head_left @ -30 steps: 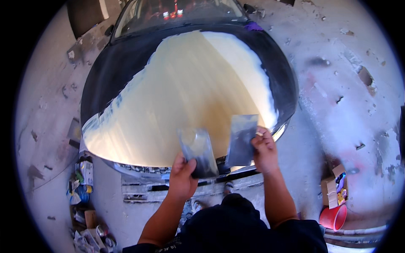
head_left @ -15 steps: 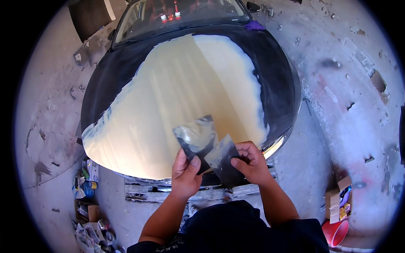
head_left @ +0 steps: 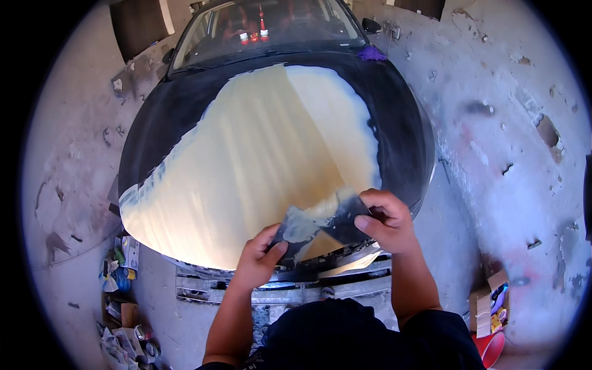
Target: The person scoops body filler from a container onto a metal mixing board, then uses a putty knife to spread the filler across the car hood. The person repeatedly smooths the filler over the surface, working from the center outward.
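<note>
My left hand [head_left: 261,256] grips a dark, flat putty spreader [head_left: 297,230] between thumb and fingers, its upper part smeared with pale filler. A second dark spreader [head_left: 349,223] is pinched in my right hand [head_left: 390,223], with pale filler along its far edge. The two blades meet or overlap near their upper corners; whether they touch is hard to tell. Both are held over the front edge of a black car hood [head_left: 404,123]. A broad cream-coloured filler coat [head_left: 246,166] covers the middle of the hood, paler on its right side.
A purple cloth [head_left: 372,53] lies by the windshield [head_left: 271,31]. On the floor at left are boxes, cans and scraps [head_left: 129,333]. To the right stand an open cardboard box [head_left: 487,305] with packages and a red bucket [head_left: 490,348]. The bumper grille [head_left: 203,290] is below my hands.
The left spreader has come down and tilted over to the right. My right hand has moved right and slightly up, bringing its filler-smeared edge against or across the left blade. The view has shifted slightly.
</note>
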Motion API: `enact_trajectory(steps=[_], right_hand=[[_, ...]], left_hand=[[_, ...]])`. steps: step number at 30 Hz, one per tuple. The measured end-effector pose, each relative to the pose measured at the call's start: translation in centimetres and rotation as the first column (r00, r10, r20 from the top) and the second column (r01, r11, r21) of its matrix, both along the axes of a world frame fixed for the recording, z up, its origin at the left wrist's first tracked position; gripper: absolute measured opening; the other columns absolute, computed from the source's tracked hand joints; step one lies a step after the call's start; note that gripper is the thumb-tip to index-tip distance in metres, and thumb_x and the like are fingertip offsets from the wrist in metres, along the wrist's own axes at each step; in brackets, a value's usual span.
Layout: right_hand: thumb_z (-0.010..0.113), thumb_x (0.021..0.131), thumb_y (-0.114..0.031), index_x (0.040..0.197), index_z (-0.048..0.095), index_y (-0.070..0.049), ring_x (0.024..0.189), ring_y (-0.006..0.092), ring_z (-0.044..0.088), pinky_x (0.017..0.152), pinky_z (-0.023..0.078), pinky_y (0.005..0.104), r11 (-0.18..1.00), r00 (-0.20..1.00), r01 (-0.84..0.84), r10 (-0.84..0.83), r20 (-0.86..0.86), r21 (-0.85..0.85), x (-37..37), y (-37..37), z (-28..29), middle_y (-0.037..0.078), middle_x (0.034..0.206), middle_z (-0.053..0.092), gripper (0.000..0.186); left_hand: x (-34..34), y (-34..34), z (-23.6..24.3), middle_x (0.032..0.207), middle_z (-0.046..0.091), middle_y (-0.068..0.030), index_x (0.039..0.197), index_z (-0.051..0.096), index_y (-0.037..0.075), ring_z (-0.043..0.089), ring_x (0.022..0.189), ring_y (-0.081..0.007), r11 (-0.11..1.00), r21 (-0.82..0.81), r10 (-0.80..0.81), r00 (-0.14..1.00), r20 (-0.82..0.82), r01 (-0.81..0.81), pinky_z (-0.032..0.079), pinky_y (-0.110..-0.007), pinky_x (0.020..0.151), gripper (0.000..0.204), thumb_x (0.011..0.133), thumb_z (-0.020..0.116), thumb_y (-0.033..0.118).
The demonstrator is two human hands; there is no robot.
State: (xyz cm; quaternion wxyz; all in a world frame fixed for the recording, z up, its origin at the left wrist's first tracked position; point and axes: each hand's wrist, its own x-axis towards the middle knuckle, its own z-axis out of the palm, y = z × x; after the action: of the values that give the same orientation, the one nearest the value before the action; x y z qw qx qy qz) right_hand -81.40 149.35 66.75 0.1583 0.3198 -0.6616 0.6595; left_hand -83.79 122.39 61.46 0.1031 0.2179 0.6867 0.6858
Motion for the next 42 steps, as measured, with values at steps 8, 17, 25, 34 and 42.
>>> enact_trajectory(steps=[8,17,25,34,42], right_hand=[[0.062,0.075,0.007,0.113,0.062,-0.007,0.117,0.0317,0.047,0.093,0.041,0.0366,0.861,0.964,-0.241,0.268,0.004,0.448,0.0,-4.9,3.2,0.013,0.122,0.049,0.041],[0.059,0.064,0.003,0.111,0.062,-0.008,0.111,0.0314,0.049,0.090,0.044,0.0367,0.732,0.900,0.426,-0.400,-0.171,0.532,-0.7,-6.8,0.8,0.014,0.119,0.051,0.048],[0.064,0.063,-0.003,0.107,0.065,-0.012,0.114,0.0344,0.047,0.088,0.040,0.0421,0.463,0.730,0.683,-0.411,-0.546,0.565,1.5,-12.9,1.8,0.010,0.120,0.050,0.045],[0.061,0.071,0.003,0.116,0.059,-0.009,0.118,0.0328,0.046,0.098,0.040,0.0361,0.716,0.874,0.459,-0.469,-0.124,0.527,-2.7,-7.2,0.6,0.015,0.125,0.050,0.047],[0.058,0.074,-0.006,0.120,0.055,-0.004,0.110,0.0219,0.053,0.090,0.042,0.0302,0.485,0.804,0.378,-0.594,-0.019,0.789,-20.0,4.8,7.5,0.011,0.120,0.053,0.046]], left_hand=[[0.0,-4.5,-0.8,0.114,0.060,-0.0096,0.124,0.048,-0.004,0.054,0.105,-0.0141,0.906,0.384,-0.243,0.961,0.131,0.176,0.040,-0.029,0.093,0.036,0.089,0.054,0.002],[1.3,-5.0,1.0,0.115,0.059,-0.0095,0.127,0.043,-0.003,0.053,0.106,-0.0131,0.861,0.509,-0.068,0.990,0.122,-0.004,0.039,-0.027,0.094,0.037,0.092,0.051,0.004],[1.5,-4.7,1.2,0.119,0.056,-0.0096,0.134,0.036,0.001,0.051,0.109,-0.0136,0.846,0.530,-0.069,0.974,0.218,-0.059,0.038,-0.026,0.094,0.042,0.093,0.045,0.000],[-1.8,-5.5,0.1,0.117,0.056,-0.0097,0.131,0.040,-0.002,0.053,0.105,-0.0135,0.911,0.235,0.392,0.891,-0.230,-0.340,0.040,-0.026,0.092,0.038,0.094,0.047,0.006],[-9.5,-5.6,-6.2,0.112,0.054,-0.0066,0.126,0.040,0.002,0.052,0.101,-0.0137,0.670,0.492,0.544,0.818,0.183,-0.556,0.041,-0.030,0.090,0.034,0.094,0.046,0.011]])
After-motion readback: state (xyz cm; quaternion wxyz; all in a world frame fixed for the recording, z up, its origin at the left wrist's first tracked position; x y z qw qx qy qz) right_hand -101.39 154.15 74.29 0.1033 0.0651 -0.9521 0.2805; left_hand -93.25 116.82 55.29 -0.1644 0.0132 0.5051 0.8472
